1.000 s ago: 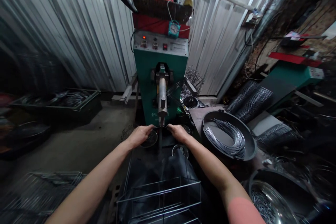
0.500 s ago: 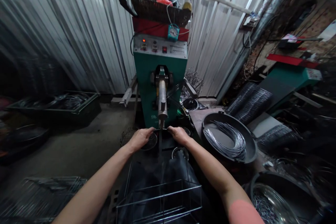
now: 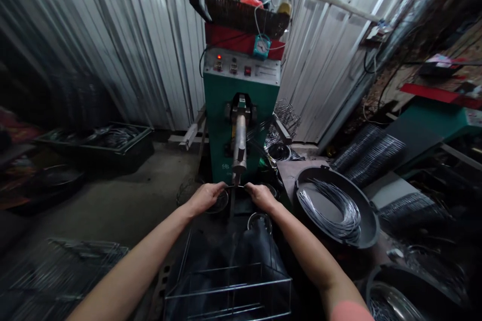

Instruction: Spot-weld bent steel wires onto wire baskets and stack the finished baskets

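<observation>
My left hand [image 3: 205, 198] and my right hand [image 3: 261, 196] are both closed, pinching opposite ends of a thin metal wire [image 3: 236, 187]. The wire spans the gap between them, at the lower tip of a metal electrode arm [image 3: 240, 135]; whether it touches the tip I cannot tell. That arm sticks out of a green machine [image 3: 218, 110] with a lit red light on its panel. Below my hands, a wire frame [image 3: 229, 288] lies across my dark-covered lap. Beneath my right wrist is a round metal ring [image 3: 249, 221].
A dark round pan [image 3: 371, 233] at right holds a coil of wires [image 3: 344, 215]. Stacked dark wire pieces [image 3: 371, 153] stand behind it. A green bin [image 3: 124, 149] is on the floor at left, and wire racks [image 3: 75, 271] lie at lower left. Corrugated metal wall [image 3: 165, 50] stands behind.
The view has turned slightly left, so the machine and pan appear farther right. Both hands still grip the wire at the electrode arm's tip.
</observation>
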Available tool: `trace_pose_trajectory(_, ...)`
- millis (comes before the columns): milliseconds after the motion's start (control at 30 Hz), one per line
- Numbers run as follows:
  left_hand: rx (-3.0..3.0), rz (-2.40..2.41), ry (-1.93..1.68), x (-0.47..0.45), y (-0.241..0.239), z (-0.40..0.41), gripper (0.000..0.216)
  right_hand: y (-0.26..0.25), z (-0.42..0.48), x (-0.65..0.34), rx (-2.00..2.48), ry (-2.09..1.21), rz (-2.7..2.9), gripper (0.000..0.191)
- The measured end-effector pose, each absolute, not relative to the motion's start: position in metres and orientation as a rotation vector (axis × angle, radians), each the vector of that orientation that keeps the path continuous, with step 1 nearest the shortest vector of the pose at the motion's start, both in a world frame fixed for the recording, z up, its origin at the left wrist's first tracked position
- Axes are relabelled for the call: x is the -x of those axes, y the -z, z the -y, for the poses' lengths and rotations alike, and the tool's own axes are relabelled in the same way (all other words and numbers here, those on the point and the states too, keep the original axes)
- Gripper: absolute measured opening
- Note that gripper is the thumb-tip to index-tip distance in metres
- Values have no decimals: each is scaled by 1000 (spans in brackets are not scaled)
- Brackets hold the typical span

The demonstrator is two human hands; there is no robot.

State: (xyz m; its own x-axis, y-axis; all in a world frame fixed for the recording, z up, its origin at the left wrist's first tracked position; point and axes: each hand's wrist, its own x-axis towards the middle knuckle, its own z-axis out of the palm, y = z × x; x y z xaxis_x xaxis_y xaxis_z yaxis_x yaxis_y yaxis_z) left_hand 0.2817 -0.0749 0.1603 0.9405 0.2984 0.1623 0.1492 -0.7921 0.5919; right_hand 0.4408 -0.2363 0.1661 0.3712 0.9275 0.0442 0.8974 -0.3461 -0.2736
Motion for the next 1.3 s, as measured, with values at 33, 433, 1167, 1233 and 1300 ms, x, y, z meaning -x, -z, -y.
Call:
trace_pose_trajectory(33, -2474, -305, -330, -282, -160, 75, 27, -165, 236, -442, 2358, -178, 1629, 22)
trace_pose_trajectory(433, -2478, -315, -319, -282, -160, 72, 25, -157, 233, -447, 2185, -212, 1570, 20)
trace_pose_trajectory(1167, -2628, -527, -131, -286, -176, 77, 28, -150, 237, -454, 1983, -499, 1112, 39)
trace_pose_trajectory(1233, -2550, -520, -195, -271, -180, 75, 32, -156, 248, -453, 1991, -496, 1125, 38)
trace_pose_trajectory(1300, -2352, -537, -328, -239, -179, 74, 42, -158, 274, -453, 2004, -452, 1105, 37)
